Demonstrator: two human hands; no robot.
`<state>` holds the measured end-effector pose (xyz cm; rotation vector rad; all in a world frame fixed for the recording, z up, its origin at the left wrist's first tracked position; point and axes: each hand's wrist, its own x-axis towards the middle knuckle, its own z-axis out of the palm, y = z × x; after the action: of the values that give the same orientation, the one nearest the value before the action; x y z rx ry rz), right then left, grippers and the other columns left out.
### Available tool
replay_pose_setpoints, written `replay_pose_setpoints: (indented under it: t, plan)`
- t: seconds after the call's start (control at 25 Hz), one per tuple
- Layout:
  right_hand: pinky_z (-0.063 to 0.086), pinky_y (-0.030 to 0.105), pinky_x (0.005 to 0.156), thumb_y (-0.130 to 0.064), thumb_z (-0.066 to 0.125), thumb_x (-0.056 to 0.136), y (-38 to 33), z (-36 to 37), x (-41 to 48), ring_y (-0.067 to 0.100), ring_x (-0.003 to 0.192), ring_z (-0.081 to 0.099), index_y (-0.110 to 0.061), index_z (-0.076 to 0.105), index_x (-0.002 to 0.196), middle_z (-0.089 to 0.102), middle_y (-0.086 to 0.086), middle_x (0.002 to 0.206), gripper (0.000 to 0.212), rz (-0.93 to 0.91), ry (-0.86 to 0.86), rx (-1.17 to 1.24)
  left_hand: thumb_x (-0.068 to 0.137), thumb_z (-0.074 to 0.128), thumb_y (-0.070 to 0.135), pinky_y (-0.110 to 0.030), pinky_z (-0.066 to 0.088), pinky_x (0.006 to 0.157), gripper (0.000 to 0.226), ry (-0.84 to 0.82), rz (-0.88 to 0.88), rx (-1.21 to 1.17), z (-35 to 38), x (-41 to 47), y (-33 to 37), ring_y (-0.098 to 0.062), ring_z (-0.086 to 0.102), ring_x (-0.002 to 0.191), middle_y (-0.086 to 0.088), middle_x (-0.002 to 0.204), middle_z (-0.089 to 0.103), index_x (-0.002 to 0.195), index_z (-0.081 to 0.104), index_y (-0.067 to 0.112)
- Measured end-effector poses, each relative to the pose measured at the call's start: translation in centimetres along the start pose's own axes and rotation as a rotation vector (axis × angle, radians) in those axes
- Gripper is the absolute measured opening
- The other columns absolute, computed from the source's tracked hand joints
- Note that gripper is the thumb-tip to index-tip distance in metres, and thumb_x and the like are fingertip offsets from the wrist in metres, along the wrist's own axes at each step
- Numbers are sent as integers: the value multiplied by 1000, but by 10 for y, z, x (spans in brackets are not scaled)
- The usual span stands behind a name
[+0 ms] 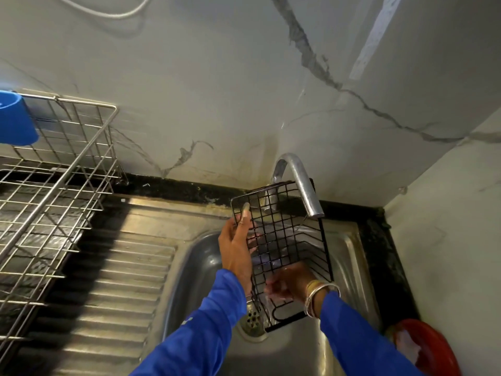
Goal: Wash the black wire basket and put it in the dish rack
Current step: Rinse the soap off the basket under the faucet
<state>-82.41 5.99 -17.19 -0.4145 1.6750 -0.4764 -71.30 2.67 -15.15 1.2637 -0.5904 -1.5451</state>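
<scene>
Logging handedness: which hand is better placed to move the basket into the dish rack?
Left, probably: the left hand grips the black wire basket on the side nearest the dish rack.

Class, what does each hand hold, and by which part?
Left hand grips the black wire basket by a side wall; the right hand is inside its near end, grip unclear.

The tap spout [303, 185] is overhanging the black wire basket [282, 234]. The ribbed drainboard [130, 280] is lying open toward the dish rack [86, 103].

Black grid basket [282, 234]; blue sleeves [206, 329]; steel ribbed drainboard [113, 280]; red bowl [431, 346].
</scene>
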Motion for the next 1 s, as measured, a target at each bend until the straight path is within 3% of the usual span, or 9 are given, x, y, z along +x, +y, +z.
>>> replay_pose_setpoints:
  t: [0.12, 0.24, 0.32, 0.44, 0.52, 0.64, 0.68, 0.84, 1.0]
  plan:
    - [57, 30, 69, -6, 60, 91, -38, -2, -8, 18, 69, 69, -5, 66, 84, 70, 11, 79, 9, -143, 168, -459, 67, 69, 79, -44, 57, 90, 85, -16, 32, 42, 1, -8, -2, -27, 69, 111, -8, 123, 70, 128, 61, 20]
    - [57, 29, 66, 4, 53, 87, -75, -13, -19, 24, 72, 68, -4, 65, 94, 69, 15, 84, 16, -500, 154, 113, 62, 68, 88, -54, 49, 106, 100, -75, 44, 142, -1, -14, -14, -26, 60, 125, -4, 138, 61, 137, 54, 24]
    - [57, 31, 66, 9, 45, 86, -63, -19, -17, 26, 72, 69, -1, 64, 96, 69, 16, 83, 23, -500, 39, 277, 70, 67, 76, -51, 49, 107, 71, -77, 85, 146, -5, -14, -11, -18, 63, 119, 3, 128, 66, 124, 60, 31]
    - [57, 34, 71, 6, 42, 91, -37, -13, -10, 23, 75, 67, -5, 65, 88, 69, 12, 82, 25, -390, 188, -145, 75, 68, 64, -46, 50, 105, 44, -88, 129, 153, -9, -9, -12, -11, 65, 112, 12, 116, 69, 110, 60, 38]
    - [57, 36, 73, 12, 39, 85, -40, -9, -10, 24, 78, 66, -3, 66, 88, 68, 10, 80, 31, -387, 209, 123, 82, 73, 58, -36, 52, 99, 33, -101, 173, 163, -8, -11, -13, 3, 65, 105, 24, 106, 71, 106, 58, 42]
    - [54, 30, 67, 16, 33, 66, -51, -15, -23, 20, 70, 63, -2, 65, 89, 64, 8, 73, 43, -381, -49, 834, 82, 76, 55, -18, 51, 86, 32, -118, 286, 208, -6, -10, -13, 13, 64, 93, 38, 97, 68, 104, 58, 41]
    - [53, 28, 65, 15, 33, 66, -53, -19, -28, 18, 66, 62, -3, 64, 86, 63, 8, 71, 41, -392, -101, 892, 80, 75, 56, -18, 52, 86, 34, -109, 303, 210, -5, -10, -11, 11, 65, 94, 36, 98, 69, 106, 59, 40]
    - [57, 26, 71, 17, 34, 84, -48, -24, -28, 27, 85, 66, 3, 65, 96, 67, 12, 85, 36, -495, 30, 460, 83, 76, 48, -15, 45, 86, 32, -77, 279, 148, -1, -6, -13, 20, 61, 93, 37, 94, 67, 106, 55, 42]
    - [55, 21, 74, -3, 46, 92, -3, -11, -27, 22, 94, 69, -4, 69, 103, 71, 11, 103, 26, -505, -42, 28, 71, 68, 68, -28, 50, 97, 54, -61, 277, 163, 2, -6, -12, 1, 64, 107, 19, 113, 69, 117, 62, 40]
